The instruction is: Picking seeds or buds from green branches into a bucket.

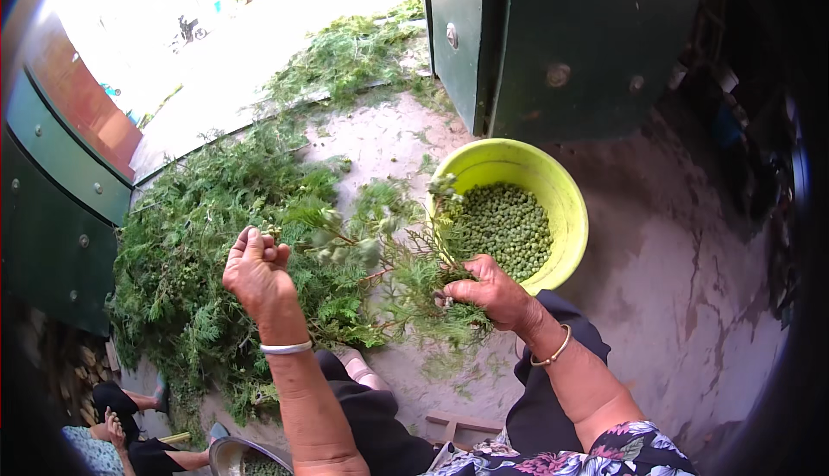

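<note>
My right hand [495, 291] grips a leafy conifer sprig [414, 275], probably arborvitae, with pale green cones [343, 249] on its stems. The sprig reaches left and up across the near left rim of a yellow-green plastic tub [570, 217]. Inside the tub lies a heap of small round green cones [505, 227]. Raised to the left of the sprig, my left hand [262, 275] has its fingers curled in. Small yellowish-green cones [271, 232] show at its fingertips, partly hidden by the thumb and fingers.
A large pile of cut conifer branches [188, 262] covers the floor at left; more branches [343, 55] lie by the doorway. A green metal door [583, 42] stands behind the tub. At lower left another person's hand [115, 427] is near a metal bowl [227, 453] of cones.
</note>
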Motion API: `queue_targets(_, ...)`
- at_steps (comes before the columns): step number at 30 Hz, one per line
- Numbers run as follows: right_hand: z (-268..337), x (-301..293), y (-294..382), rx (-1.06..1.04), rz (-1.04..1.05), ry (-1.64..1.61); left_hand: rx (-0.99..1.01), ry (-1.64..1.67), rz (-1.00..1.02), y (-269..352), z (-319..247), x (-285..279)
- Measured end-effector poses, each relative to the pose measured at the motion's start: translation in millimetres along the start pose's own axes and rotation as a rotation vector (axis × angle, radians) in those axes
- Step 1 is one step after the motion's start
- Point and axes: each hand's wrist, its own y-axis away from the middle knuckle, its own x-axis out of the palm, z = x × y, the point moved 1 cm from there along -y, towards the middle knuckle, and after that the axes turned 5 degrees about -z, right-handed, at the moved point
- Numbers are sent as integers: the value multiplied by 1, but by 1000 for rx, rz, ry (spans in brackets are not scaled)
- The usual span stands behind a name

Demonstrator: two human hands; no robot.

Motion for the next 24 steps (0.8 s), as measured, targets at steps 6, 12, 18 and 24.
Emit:
queue_targets(6, -8, -16, 0, -12, -54, 116, -626, 333, 251, 26, 8, -7)
queue_targets(12, -2, -9, 1, -32, -130, 119, -585, 181, 395, 50, 13, -1)
queue_targets(18, -3, 0, -6, -184, -185, 363, -299, -34, 396, 70, 15, 18)
queue_targets(24, -8, 7, -9, -211, -305, 527, -350, -12, 418, 68, 18, 16)
